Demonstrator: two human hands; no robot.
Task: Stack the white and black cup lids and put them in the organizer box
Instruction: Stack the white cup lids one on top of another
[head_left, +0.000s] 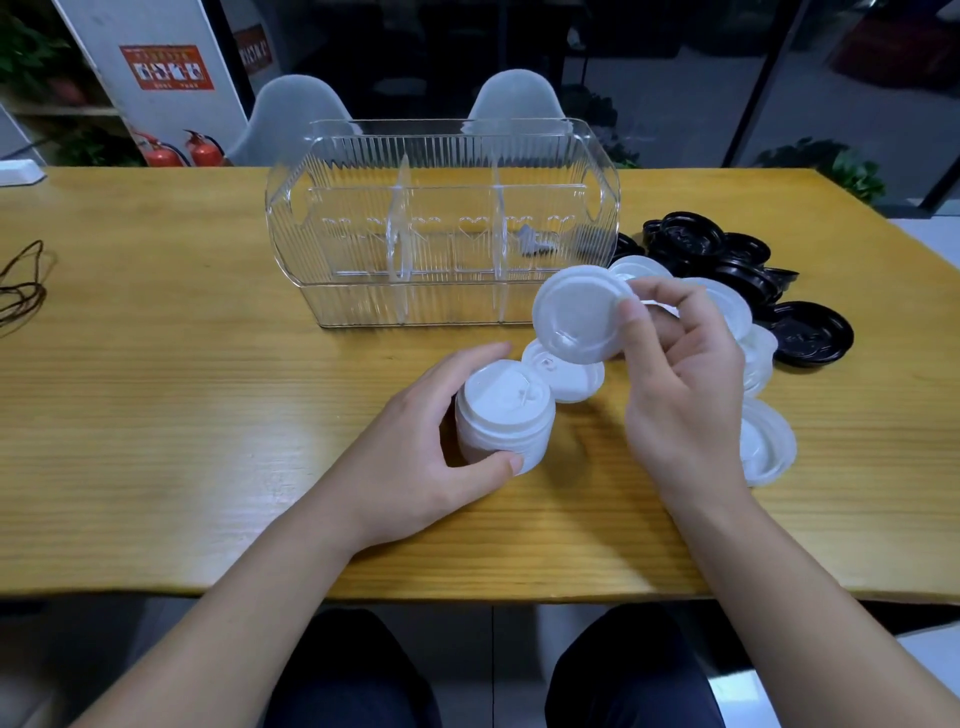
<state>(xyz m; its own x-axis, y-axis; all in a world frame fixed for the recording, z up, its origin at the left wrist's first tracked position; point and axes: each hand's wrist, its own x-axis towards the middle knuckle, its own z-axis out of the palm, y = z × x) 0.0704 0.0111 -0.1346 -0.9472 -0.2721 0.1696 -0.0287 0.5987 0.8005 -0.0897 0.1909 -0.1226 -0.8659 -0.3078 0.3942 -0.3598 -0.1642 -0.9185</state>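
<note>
My left hand (421, 447) grips a short stack of white lids (501, 415) standing on the wooden table (182, 415). My right hand (680, 384) pinches a single white lid (576, 317), tilted, in the air above and to the right of the stack. Another white lid (571, 376) lies flat just behind the stack. More loose white lids (763, 441) lie under and right of my right hand. A pile of black lids (717, 254) sits at the right, one black lid (810, 335) apart. The clear organizer box (441, 223) stands behind, its compartments holding no lids.
A dark cord (23, 291) lies at the table's left edge. Two white chairs (511, 98) stand behind the table. Two red fire extinguishers (182, 150) are on the floor at the back left. The table's front edge runs just above my knees.
</note>
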